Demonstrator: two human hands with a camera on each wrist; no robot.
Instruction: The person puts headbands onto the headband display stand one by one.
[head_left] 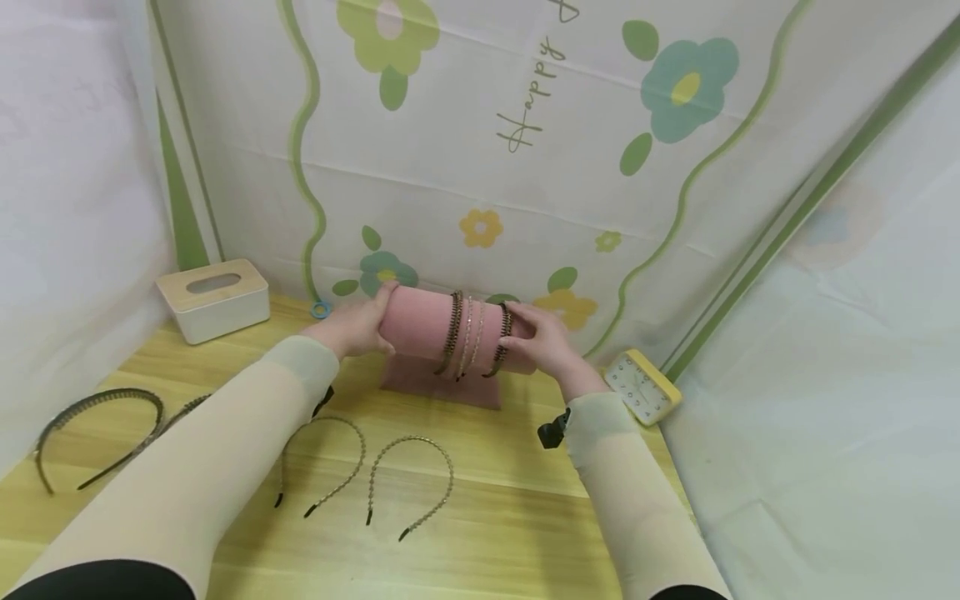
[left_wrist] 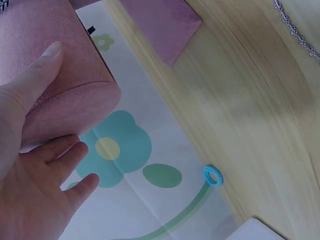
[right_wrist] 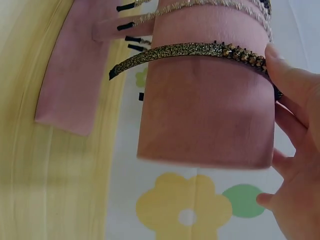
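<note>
A pink cylindrical headband stand (head_left: pixel 414 323) lies crosswise on its flat pink base (head_left: pixel 438 385). My left hand (head_left: pixel 351 327) holds its left end, the thumb (left_wrist: pixel 47 65) on the front and the fingers below and behind. Near the right end sits a dark headband with bronze beads (right_wrist: pixel 185 50). My right hand (head_left: pixel 553 343) pinches this band at its beaded top, thumb in front; the other fingers are partly hidden behind the cylinder. Two slim light headbands (head_left: pixel 467 337) and another dark beaded headband (head_left: pixel 451 333) sit further left on the stand.
Two slim beaded headbands (head_left: pixel 411 440) lie on the wooden table before me, with dark headbands (head_left: pixel 105 398) at the left, partly behind my left arm. A tissue box (head_left: pixel 217 312) stands back left, a yellow-framed clock (head_left: pixel 641 387) at right. A printed cloth hangs behind.
</note>
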